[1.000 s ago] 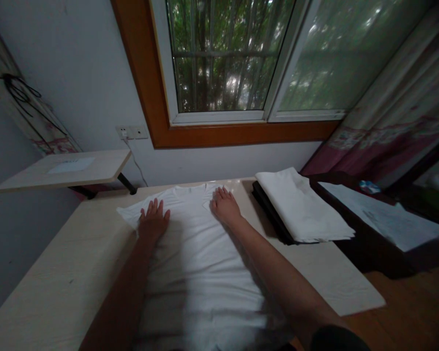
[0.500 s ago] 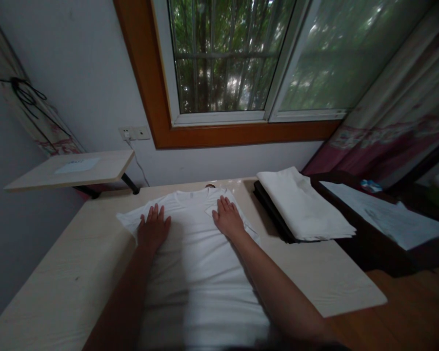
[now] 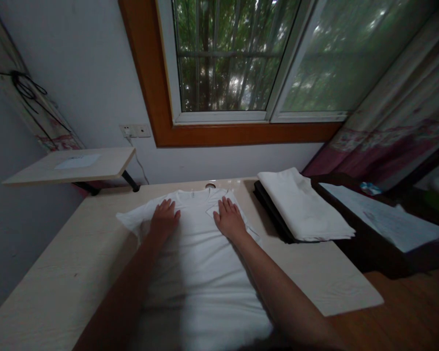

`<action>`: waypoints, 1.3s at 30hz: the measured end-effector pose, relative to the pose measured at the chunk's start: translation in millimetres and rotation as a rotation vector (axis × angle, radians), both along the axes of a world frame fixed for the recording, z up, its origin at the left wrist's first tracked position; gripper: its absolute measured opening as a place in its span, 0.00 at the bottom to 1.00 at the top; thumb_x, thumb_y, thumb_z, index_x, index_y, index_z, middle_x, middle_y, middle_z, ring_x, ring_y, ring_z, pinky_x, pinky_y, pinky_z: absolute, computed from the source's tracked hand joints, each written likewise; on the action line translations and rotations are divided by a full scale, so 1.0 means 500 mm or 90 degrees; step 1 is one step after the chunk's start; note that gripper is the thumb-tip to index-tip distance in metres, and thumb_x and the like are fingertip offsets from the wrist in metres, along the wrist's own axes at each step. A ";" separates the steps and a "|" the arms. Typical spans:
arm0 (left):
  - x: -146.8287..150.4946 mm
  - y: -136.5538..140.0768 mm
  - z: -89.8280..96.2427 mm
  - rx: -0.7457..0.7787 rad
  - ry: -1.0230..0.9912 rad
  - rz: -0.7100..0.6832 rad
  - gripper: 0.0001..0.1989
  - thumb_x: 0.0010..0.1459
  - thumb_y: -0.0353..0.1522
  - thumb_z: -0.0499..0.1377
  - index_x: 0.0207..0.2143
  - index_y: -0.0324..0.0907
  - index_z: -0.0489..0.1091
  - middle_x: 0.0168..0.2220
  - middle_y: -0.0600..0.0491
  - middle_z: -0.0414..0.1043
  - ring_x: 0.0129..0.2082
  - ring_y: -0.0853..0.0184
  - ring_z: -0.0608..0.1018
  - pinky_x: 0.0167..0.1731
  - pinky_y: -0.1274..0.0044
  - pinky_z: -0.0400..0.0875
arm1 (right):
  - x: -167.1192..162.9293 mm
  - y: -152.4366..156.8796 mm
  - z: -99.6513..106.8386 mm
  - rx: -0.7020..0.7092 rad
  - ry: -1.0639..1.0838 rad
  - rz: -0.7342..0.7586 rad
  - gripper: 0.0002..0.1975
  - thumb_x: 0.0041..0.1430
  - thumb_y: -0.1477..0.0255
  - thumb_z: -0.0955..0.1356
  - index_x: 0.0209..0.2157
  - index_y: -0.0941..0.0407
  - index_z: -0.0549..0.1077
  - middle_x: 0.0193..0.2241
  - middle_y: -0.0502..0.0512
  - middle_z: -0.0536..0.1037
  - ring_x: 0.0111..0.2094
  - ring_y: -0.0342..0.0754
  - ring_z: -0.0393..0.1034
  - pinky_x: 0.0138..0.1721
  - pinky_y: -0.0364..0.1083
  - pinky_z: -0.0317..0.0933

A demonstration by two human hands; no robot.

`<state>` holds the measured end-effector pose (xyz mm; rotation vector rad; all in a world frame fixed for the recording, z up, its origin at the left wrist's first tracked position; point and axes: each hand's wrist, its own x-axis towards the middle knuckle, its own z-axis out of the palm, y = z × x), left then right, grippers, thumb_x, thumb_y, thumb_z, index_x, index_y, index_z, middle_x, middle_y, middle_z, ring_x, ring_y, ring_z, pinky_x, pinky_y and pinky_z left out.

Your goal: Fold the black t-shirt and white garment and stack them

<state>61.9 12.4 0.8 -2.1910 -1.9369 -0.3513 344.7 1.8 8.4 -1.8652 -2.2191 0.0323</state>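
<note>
A white T-shirt lies spread on the pale wooden table, its neckline toward the window and its lower part reaching toward me. My left hand rests flat on the shirt's upper left, fingers stretched out. On the upper right, below the shoulder, my right hand also lies flat with its fingers pointing away from me. Neither hand grips the cloth. Wrinkles run across the shirt's middle. The left sleeve sticks out to the side, while the right sleeve is partly hidden by my right arm.
Folded white cloth on top of black cloth sits at the table's right. A small raised shelf with a paper stands at the back left. Papers lie on a dark surface at the right. A window is behind.
My left hand has slid right, toward the neckline, over the shirt. My right hand stays in nearly the same place.
</note>
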 end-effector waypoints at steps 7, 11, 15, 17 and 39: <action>-0.009 0.083 -0.010 -0.026 -0.015 0.079 0.31 0.70 0.43 0.45 0.68 0.37 0.61 0.71 0.39 0.55 0.72 0.52 0.59 0.68 0.56 0.54 | 0.000 0.001 -0.001 -0.006 -0.003 -0.004 0.32 0.73 0.59 0.56 0.71 0.63 0.57 0.73 0.64 0.50 0.74 0.58 0.42 0.71 0.57 0.36; -0.038 0.104 -0.012 -0.051 -0.009 0.084 0.32 0.70 0.44 0.44 0.69 0.36 0.58 0.72 0.39 0.54 0.73 0.52 0.57 0.69 0.56 0.52 | 0.000 0.001 -0.002 -0.003 -0.006 -0.012 0.32 0.73 0.59 0.56 0.71 0.61 0.57 0.73 0.63 0.50 0.74 0.59 0.42 0.71 0.58 0.36; -0.044 0.105 -0.015 -0.060 -0.005 0.082 0.33 0.71 0.44 0.42 0.71 0.38 0.56 0.73 0.41 0.50 0.73 0.52 0.54 0.69 0.56 0.50 | -0.001 0.006 -0.003 -0.021 -0.009 -0.015 0.33 0.73 0.58 0.55 0.71 0.61 0.56 0.74 0.63 0.48 0.74 0.60 0.41 0.71 0.59 0.36; -0.043 0.104 -0.015 -0.067 -0.004 0.076 0.32 0.71 0.45 0.41 0.72 0.41 0.55 0.74 0.42 0.48 0.73 0.51 0.54 0.69 0.54 0.50 | 0.001 0.016 -0.004 -0.036 -0.010 -0.014 0.34 0.73 0.57 0.55 0.72 0.62 0.55 0.74 0.64 0.47 0.74 0.61 0.41 0.71 0.59 0.36; -0.040 0.102 -0.015 -0.049 -0.023 0.073 0.35 0.70 0.46 0.43 0.71 0.35 0.55 0.75 0.39 0.45 0.75 0.50 0.48 0.69 0.54 0.48 | 0.048 0.083 0.002 -0.098 -0.038 0.021 0.42 0.72 0.48 0.48 0.74 0.64 0.48 0.75 0.65 0.41 0.75 0.59 0.33 0.72 0.57 0.32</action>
